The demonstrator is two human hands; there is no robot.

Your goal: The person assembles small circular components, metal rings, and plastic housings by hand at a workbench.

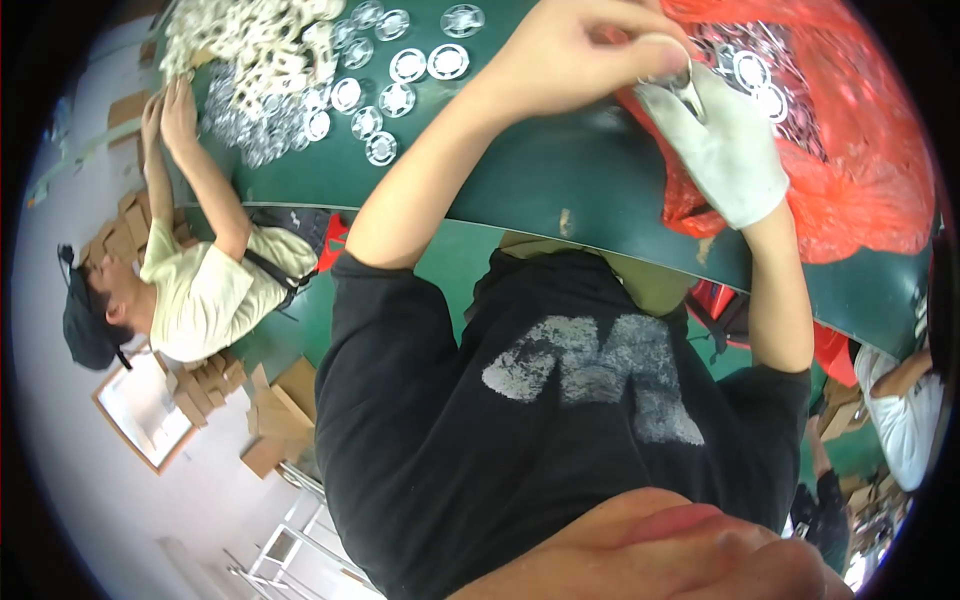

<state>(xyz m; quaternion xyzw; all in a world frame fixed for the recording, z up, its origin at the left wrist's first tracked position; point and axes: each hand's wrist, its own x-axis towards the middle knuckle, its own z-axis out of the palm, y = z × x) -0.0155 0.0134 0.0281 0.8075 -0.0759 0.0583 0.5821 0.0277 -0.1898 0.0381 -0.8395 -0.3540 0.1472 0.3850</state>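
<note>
My left hand (585, 58), bare, comes in from the left, its thumb and fingers closed in a pinch. Close against it, my right hand (728, 160) wears a white glove and is closed around a small shiny, whitish part (686, 90). The hands meet at this part; fingers cover most of it, so its exact kind does not show. Beneath and beside the glove lies an open red plastic bag (860, 190) with many thin metallic pieces (798, 95) inside. Two clear round discs (752, 70) with ringed centres rest over these pieces.
On the green table (560, 165), several clear discs (397, 99) lie loose at left. Beyond are a heap of small clear parts (262, 115) and a pile of off-white plastic parts (265, 40). A co-worker (220, 290) reaches to that pile. Cardboard boxes (285, 410) stand on the floor.
</note>
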